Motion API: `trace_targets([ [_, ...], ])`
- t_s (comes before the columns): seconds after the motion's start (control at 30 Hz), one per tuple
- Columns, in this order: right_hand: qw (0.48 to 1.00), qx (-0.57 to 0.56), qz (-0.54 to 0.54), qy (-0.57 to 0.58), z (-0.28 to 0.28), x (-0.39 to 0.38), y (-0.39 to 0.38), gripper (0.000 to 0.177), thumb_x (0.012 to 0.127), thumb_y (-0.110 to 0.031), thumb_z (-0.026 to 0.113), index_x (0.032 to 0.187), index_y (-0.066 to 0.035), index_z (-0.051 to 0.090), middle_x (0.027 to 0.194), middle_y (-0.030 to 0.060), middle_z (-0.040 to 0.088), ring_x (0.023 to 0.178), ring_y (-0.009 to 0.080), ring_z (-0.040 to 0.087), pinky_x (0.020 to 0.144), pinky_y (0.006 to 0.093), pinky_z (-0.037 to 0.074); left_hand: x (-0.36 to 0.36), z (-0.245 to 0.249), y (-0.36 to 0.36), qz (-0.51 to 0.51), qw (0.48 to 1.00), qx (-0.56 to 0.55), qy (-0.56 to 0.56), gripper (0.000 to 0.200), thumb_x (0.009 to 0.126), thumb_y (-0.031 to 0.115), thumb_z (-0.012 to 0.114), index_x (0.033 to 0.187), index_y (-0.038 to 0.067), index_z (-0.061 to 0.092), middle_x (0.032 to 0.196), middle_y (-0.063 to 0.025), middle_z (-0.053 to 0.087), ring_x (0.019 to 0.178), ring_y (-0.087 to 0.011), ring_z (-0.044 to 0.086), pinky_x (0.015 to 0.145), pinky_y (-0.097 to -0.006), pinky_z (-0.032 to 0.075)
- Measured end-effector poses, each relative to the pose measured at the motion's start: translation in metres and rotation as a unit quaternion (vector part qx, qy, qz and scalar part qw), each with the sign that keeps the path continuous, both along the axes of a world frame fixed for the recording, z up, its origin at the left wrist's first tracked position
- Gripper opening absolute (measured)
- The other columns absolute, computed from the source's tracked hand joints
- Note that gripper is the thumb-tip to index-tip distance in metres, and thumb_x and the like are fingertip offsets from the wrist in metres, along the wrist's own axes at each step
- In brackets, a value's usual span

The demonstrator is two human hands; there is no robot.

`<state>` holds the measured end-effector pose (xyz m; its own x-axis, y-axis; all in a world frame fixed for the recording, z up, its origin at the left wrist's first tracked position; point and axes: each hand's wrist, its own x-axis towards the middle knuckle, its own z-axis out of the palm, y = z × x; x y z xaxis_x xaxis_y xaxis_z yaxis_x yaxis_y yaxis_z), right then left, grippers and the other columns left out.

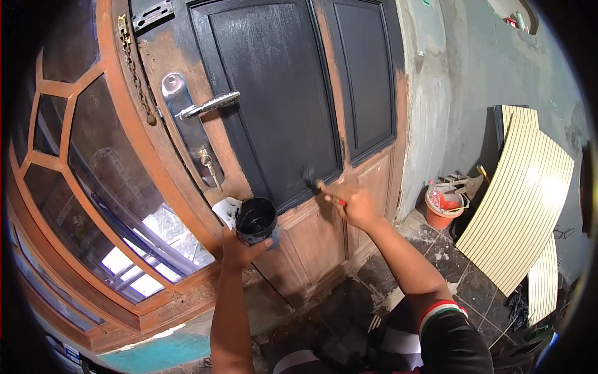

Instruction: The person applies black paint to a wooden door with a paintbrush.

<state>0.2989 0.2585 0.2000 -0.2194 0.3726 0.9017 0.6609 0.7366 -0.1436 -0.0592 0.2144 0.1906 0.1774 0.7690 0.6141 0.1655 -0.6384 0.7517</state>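
My left hand (pixel 240 250) is wrapped round a small can of dark paint (pixel 256 218), with a piece of white card (pixel 228 210) beside its rim. In my right hand (pixel 356 204) is a paintbrush (pixel 318 184), its dark bristles against the lower part of a black panel on the wooden door (pixel 280 112). The upper panels are black, while the lower panels (pixel 311 240) and parts of the frame show bare brown wood. Part of the brush handle is hidden by my fingers.
A metal door handle (pixel 208 106) with a key (pixel 207 163) below juts out above the can. A chain (pixel 134 68) hangs at upper left, beside a window (pixel 112 156). At right stand an orange bucket (pixel 441 215) and striped cream panels (pixel 520 199) against the grey wall.
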Motion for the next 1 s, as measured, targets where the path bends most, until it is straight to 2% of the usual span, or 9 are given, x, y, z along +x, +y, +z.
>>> trace_targets([
  [0.07,0.996,-0.056,0.004,-0.072,-0.015,0.005,-0.010,0.017,0.096,-0.011,0.082,0.112,-0.007,0.083,0.106,0.0133,0.083,0.088,0.0351,0.078,0.080,0.0426,0.062,-0.002,0.003,0.000,0.020,0.999,0.002,0.033,0.072,0.072,0.015,0.101,0.133,-0.004,0.068,0.125,-0.0121,0.076,0.115,-0.0234,0.074,0.105,-0.0410,0.059],
  [0.2,0.996,0.059,-0.031,0.056,0.008,0.005,-0.007,0.019,0.095,-0.013,0.082,0.113,-0.008,0.082,0.106,0.0131,0.083,0.087,0.0348,0.078,0.078,0.0427,0.062,0.001,0.005,0.001,-0.019,0.999,0.030,-0.008,0.072,0.071,0.017,0.101,0.132,-0.004,0.068,0.123,-0.0117,0.077,0.113,-0.0230,0.074,0.104,-0.0408,0.060],
  [0.3,0.999,0.021,-0.005,0.032,-0.004,-0.009,0.000,0.018,0.095,-0.012,0.082,0.112,-0.007,0.082,0.106,0.0128,0.083,0.089,0.0347,0.079,0.079,0.0429,0.062,-0.004,0.000,0.005,0.003,0.998,0.043,0.036,0.074,0.071,0.017,0.101,0.134,-0.003,0.067,0.124,-0.0115,0.077,0.114,-0.0228,0.074,0.104,-0.0410,0.060],
  [0.4,0.995,-0.090,-0.025,-0.022,-0.016,-0.006,-0.020,0.019,0.095,-0.009,0.081,0.113,-0.005,0.081,0.107,0.0139,0.083,0.092,0.0345,0.080,0.080,0.0427,0.062,0.001,0.003,0.001,0.016,0.999,0.025,0.037,0.076,0.071,0.017,0.101,0.136,-0.003,0.066,0.125,-0.0113,0.076,0.115,-0.0229,0.074,0.105,-0.0411,0.060],
  [0.53,0.995,0.045,0.002,0.092,-0.005,-0.021,-0.013,0.021,0.096,-0.011,0.076,0.116,-0.006,0.082,0.108,0.0159,0.082,0.094,0.0353,0.079,0.083,0.0439,0.063,0.008,0.008,-0.007,0.012,1.000,0.018,0.008,0.078,0.071,0.024,0.100,0.137,-0.001,0.067,0.127,-0.0103,0.076,0.118,-0.0231,0.073,0.107,-0.0418,0.057],
  [0.63,0.999,0.006,0.030,0.020,-0.016,-0.036,-0.010,0.021,0.095,-0.009,0.076,0.114,-0.005,0.082,0.107,0.0159,0.082,0.093,0.0349,0.079,0.081,0.0431,0.062,0.019,0.007,-0.007,0.024,0.999,0.033,-0.036,0.082,0.070,0.027,0.101,0.140,0.000,0.065,0.130,-0.0098,0.075,0.120,-0.0232,0.071,0.108,-0.0422,0.056],
  [0.73,0.992,-0.104,-0.012,-0.075,-0.007,-0.036,-0.032,0.020,0.093,-0.006,0.081,0.112,-0.005,0.082,0.106,0.0161,0.082,0.089,0.0356,0.079,0.079,0.0442,0.063,0.016,0.005,-0.007,0.014,0.999,0.022,-0.039,0.087,0.069,0.025,0.101,0.143,0.000,0.062,0.132,-0.0100,0.073,0.122,-0.0235,0.071,0.108,-0.0420,0.056],
  [0.83,0.999,-0.004,0.021,0.036,0.004,-0.036,-0.030,0.021,0.094,-0.006,0.077,0.115,-0.005,0.082,0.107,0.0165,0.082,0.092,0.0353,0.079,0.080,0.0436,0.063,0.012,0.009,-0.007,-0.004,0.999,0.028,-0.023,0.087,0.069,0.024,0.101,0.143,0.000,0.062,0.132,-0.0103,0.073,0.122,-0.0235,0.071,0.108,-0.0413,0.056],
  [1.0,0.998,-0.049,0.001,-0.024,-0.009,-0.045,-0.024,0.020,0.094,-0.005,0.077,0.114,-0.005,0.082,0.108,0.0168,0.083,0.094,0.0344,0.080,0.081,0.0432,0.063,0.012,0.018,-0.009,-0.004,0.999,0.039,0.000,0.089,0.067,0.017,0.102,0.143,0.002,0.059,0.129,-0.0098,0.073,0.118,-0.0211,0.071,0.107,-0.0396,0.056],
])
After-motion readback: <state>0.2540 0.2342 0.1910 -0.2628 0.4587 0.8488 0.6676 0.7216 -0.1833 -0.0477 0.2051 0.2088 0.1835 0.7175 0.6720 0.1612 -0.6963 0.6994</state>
